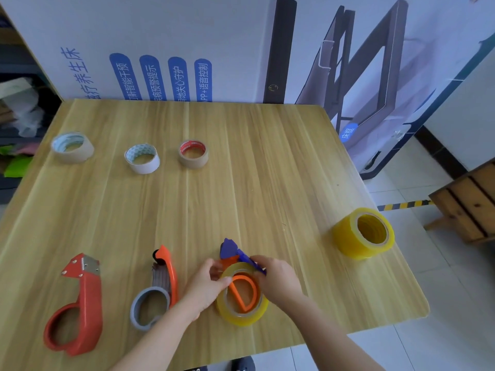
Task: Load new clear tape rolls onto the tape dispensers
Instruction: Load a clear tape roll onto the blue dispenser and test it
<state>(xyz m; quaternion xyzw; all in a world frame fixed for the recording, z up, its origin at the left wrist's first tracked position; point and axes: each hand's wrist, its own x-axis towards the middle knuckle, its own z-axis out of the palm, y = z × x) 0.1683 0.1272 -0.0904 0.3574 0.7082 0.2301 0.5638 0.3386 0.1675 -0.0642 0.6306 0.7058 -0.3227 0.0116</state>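
So the person's got a yellowish clear tape roll (242,295) sitting over the orange hub of the blue-headed dispenser (232,251), close to the near edge of the bench (241,170), a bit right of middle. Left hand (207,283) is pinched on the roll's left rim, thumb on top. Right hand (278,277) is closed around the far right side where the roll meets the blue head; can't tell whether it's got the tape end or just the plastic.

If I were doing this bit: push the roll all the way down on the hub so it sits flat, not cocked, then find the loose end and feed it up past the head toward the cutter, sticky side facing the right way. Hold the dispenser steady with one hand or it'll slide around.

The red dispenser (76,303) at the near left corner and the orange-and-grey one (158,287) beside it both look empty, so more to go. The spare yellow roll (363,232) waits by the right edge; three other rolls sit along the far side.
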